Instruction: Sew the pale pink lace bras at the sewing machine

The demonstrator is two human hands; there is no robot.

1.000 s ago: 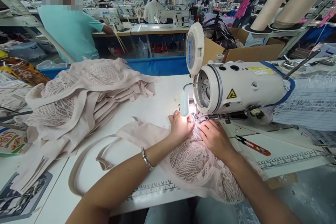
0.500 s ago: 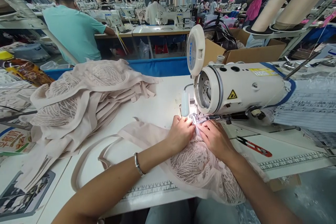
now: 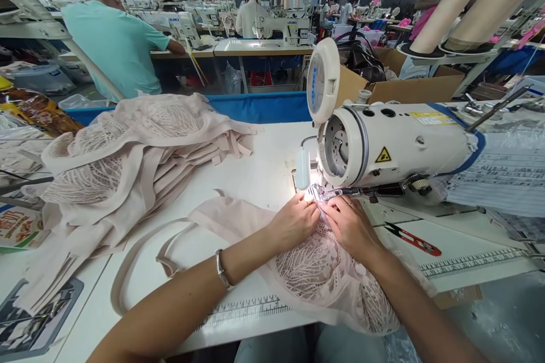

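Note:
A pale pink lace garment (image 3: pixel 315 272) lies on the white table (image 3: pixel 255 170) in front of me, its edge under the needle of the white sewing machine (image 3: pixel 395 142). My left hand (image 3: pixel 293 222) rests on the fabric just left of the needle, fingers curled and pressing it down. My right hand (image 3: pixel 351 226) lies on the fabric just right of the needle, fingertips pinching the edge. A loose strap of the garment (image 3: pixel 140 249) loops away to the left.
A heap of similar pink lace pieces (image 3: pixel 123 164) fills the table's left side. Red-handled thread snips (image 3: pixel 415 238) lie right of my hands. Papers (image 3: pixel 502 176) sit behind the machine. A person in a teal shirt (image 3: pixel 114 45) works at the far left.
Both hands have shifted slightly toward me along the garment, staying at the needle. The view has drifted a little to the right.

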